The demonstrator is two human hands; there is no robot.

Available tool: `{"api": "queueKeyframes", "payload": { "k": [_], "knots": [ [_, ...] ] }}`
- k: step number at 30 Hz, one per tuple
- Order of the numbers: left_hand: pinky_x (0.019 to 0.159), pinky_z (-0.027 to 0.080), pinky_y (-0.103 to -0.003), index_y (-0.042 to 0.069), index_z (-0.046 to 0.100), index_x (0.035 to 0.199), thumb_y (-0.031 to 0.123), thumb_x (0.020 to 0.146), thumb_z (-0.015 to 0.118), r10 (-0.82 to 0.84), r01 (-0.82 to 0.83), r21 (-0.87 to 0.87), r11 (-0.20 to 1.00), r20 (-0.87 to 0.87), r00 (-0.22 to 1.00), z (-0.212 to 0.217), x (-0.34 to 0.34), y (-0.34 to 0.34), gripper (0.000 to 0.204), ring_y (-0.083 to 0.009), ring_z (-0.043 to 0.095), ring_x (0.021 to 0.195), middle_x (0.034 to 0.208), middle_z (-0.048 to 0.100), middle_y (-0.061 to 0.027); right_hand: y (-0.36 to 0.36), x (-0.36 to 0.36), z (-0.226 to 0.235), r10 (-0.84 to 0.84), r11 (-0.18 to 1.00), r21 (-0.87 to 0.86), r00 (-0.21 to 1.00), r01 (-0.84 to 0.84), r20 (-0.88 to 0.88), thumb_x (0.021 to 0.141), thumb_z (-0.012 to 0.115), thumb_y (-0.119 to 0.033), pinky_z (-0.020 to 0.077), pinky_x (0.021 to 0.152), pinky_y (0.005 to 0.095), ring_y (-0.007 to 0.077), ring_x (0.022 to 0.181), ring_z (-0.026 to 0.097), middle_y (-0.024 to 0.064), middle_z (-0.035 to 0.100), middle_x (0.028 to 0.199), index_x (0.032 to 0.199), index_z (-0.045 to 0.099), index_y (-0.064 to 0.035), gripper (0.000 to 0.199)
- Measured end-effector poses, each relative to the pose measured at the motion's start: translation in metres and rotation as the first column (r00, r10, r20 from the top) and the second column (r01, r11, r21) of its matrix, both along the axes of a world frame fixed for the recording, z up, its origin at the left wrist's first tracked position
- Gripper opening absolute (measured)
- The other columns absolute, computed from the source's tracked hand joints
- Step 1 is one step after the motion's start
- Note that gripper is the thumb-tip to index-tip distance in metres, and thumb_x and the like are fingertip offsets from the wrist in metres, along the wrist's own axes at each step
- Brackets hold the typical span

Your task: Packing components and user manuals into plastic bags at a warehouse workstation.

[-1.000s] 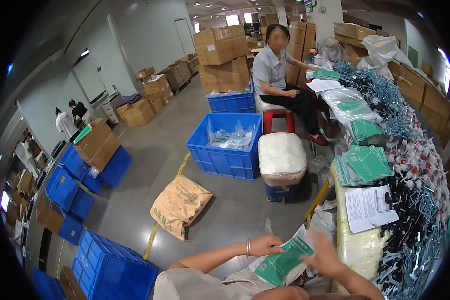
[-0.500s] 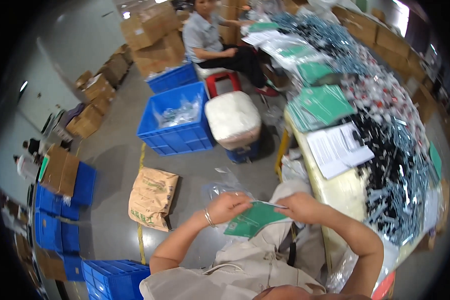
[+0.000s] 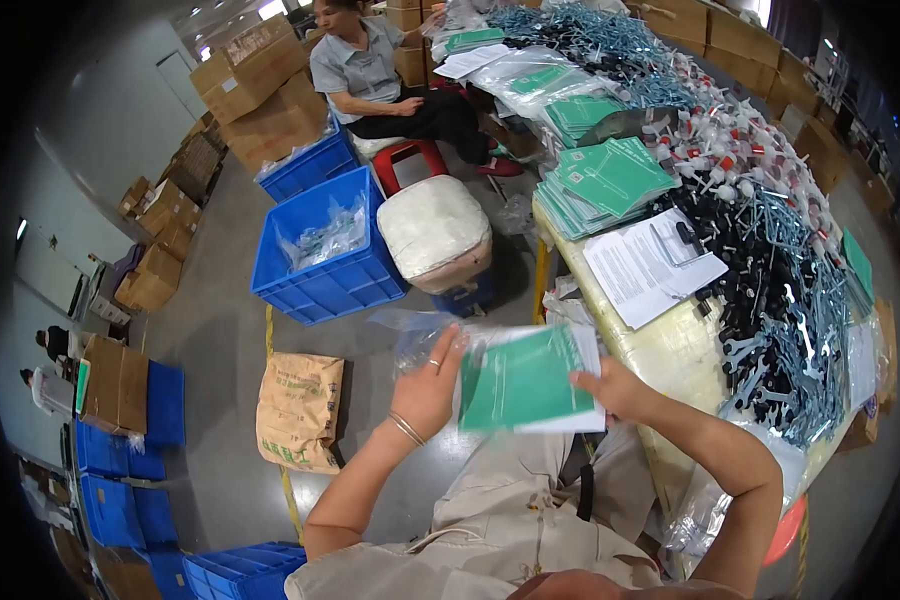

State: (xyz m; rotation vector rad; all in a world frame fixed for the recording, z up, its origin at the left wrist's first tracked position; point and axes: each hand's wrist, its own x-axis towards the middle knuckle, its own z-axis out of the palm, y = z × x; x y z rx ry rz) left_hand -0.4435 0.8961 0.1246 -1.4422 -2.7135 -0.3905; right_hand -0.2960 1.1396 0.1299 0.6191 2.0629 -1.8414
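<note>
My right hand (image 3: 618, 390) grips a green leaflet (image 3: 520, 380) together with a white paper sheet (image 3: 592, 352) behind it, thumb on the front near the right edge. My left hand (image 3: 426, 388), wearing a ring and bangles, is closed at the leaflet's left edge. A clear plastic bag (image 3: 410, 328) shows beyond its fingers and appears held by them. The leaflet and paper are slightly blurred, held above my lap. On the table to the right lie a stack of green leaflets (image 3: 615, 178) and white printed sheets (image 3: 652, 265).
The table (image 3: 670, 360) bears piles of wrenches (image 3: 785, 370), black parts (image 3: 745, 265) and red-and-white parts (image 3: 725, 160). A co-worker (image 3: 370, 75) sits at its far end. Left of a padded stool (image 3: 435, 230) stands a blue crate (image 3: 315, 280) with bagged items. A brown sack (image 3: 298, 412) lies on the floor.
The folded, tilted leaflet now lies flat facing me, with white paper showing behind it. My left hand has moved up and left, its fingers now upward. The view has shifted slightly.
</note>
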Motion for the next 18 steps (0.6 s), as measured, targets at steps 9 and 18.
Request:
{"api": "queueKeyframes", "payload": {
  "k": [9,18],
  "knots": [
    [0.054,0.05,-0.039,0.001,0.023,0.136,-0.003,0.066,0.051,-0.075,0.08,-0.128,0.988,0.046,0.996,-0.013,0.022,0.016,0.075,-0.0305,0.062,0.071,0.145,0.021,-0.0162,-0.017,-0.001,-0.003,0.072,0.997,0.027,0.996,-0.07,-0.048,0.094,0.037,-0.017,0.0434,0.034,0.0255,0.0138,0.038,0.052,0.0093,0.055,0.056,0.084,0.053,0.008,0.032],
    [0.071,0.048,-0.045,0.0,0.013,0.139,-0.006,0.07,0.046,-0.278,0.225,0.201,0.953,0.299,0.913,-0.007,0.053,0.048,0.076,-0.0438,0.054,0.095,0.143,0.016,-0.0255,-0.031,-0.019,-0.037,0.078,0.997,0.017,0.982,-0.077,-0.17,0.092,0.039,-0.017,0.0501,0.04,0.0302,0.0191,0.047,0.061,0.0143,0.06,0.059,0.079,0.056,0.0078,0.033]
  ]
}}
